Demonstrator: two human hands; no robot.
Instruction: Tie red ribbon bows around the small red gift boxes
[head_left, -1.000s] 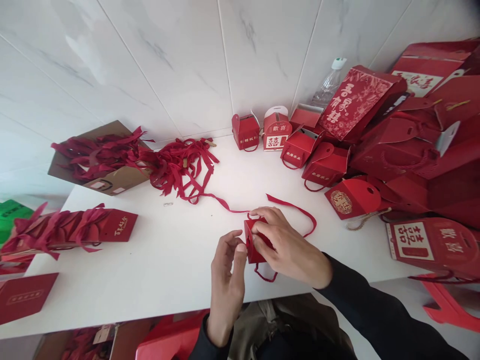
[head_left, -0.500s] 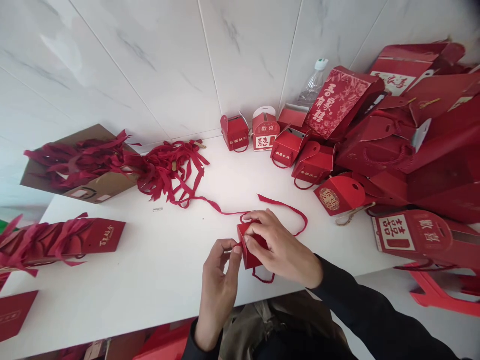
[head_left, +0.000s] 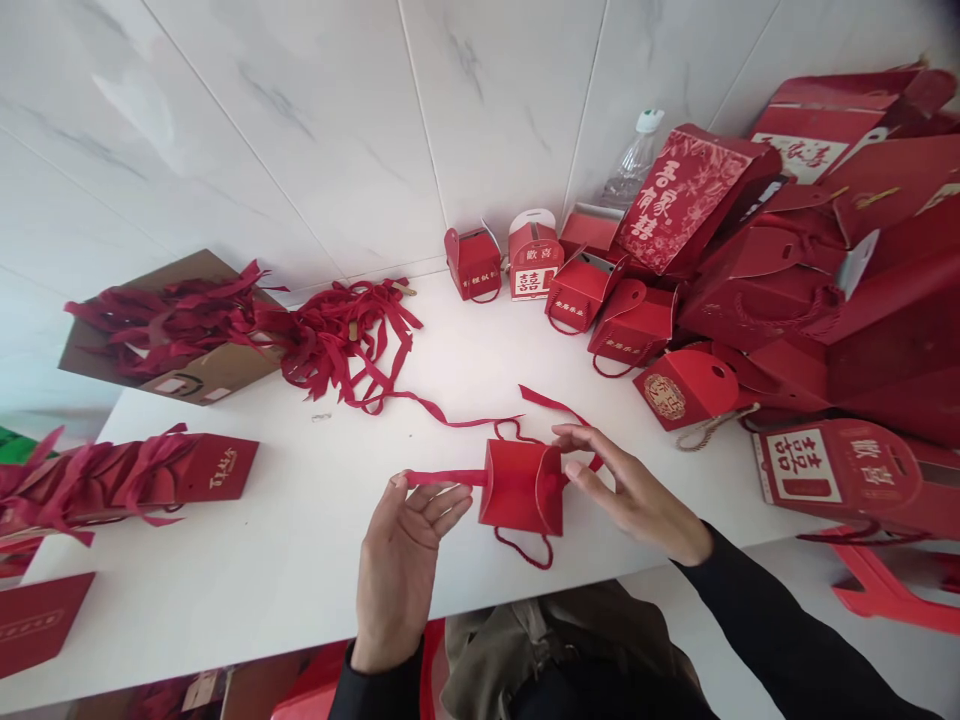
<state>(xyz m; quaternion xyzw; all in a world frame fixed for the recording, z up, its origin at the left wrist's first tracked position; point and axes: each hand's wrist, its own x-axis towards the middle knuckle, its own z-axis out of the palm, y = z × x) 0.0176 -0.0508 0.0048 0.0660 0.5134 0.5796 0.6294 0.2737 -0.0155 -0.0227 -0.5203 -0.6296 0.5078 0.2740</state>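
Observation:
A small red gift box [head_left: 517, 485] with twisted cord handles stands on the white table in front of me. A red ribbon [head_left: 446, 478] stretches out from its left side, and my left hand [head_left: 401, 550] pinches the ribbon's end between thumb and forefinger, the other fingers loosely spread. The ribbon's other end [head_left: 551, 402] lies behind the box, curving round to its right side. Close by the box's right side is my right hand [head_left: 626, 490], thumb and fingers apart, over part of the ribbon. Whether it touches the ribbon I cannot tell.
A cardboard box [head_left: 225, 375] of red ribbons stands at the left, with a loose ribbon pile [head_left: 341, 345] beside it. Ribbon-tied boxes [head_left: 142, 475] line the left edge. Small and large red boxes [head_left: 690, 200] crowd the right, near a clear bottle [head_left: 637, 160]. Behind is a tiled wall.
My left hand has drawn the ribbon out leftward from the box. My right hand has come off the box top and moved right, its fingers opening.

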